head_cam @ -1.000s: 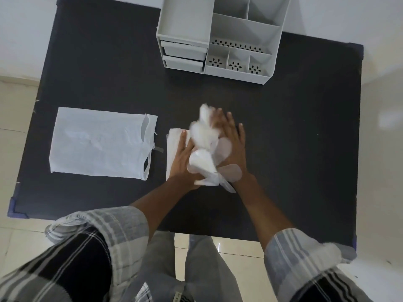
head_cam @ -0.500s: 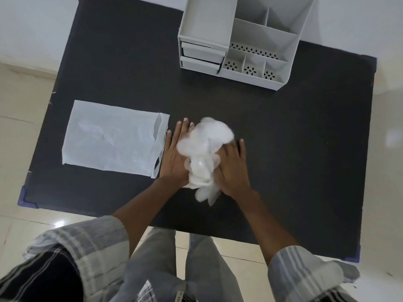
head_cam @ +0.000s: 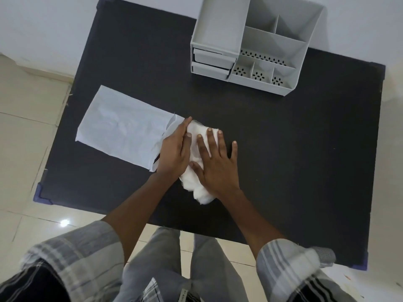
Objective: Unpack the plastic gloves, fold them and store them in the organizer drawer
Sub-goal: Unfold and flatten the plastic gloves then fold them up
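A bundle of thin white plastic gloves [head_cam: 197, 188] lies on the black table [head_cam: 283, 149] near its front middle. My right hand [head_cam: 216, 164] lies flat on top of the bundle, fingers spread. My left hand [head_cam: 174, 153] presses against the bundle's left side, fingers together. Most of the gloves are hidden under both hands. The empty white plastic bag [head_cam: 122, 129] lies flat just to the left, its open end touching my left hand. The grey organizer [head_cam: 250, 44] stands at the table's back, its two drawers [head_cam: 212, 64] shut on its left side.
The organizer has several open compartments on its right. The table's front edge runs just below my forearms, with tiled floor beyond. A white wall rises behind the table.
The loose, fluffed-up gloves that I held above the table have come down; both hands now flatten them onto the surface. The view has shifted left.
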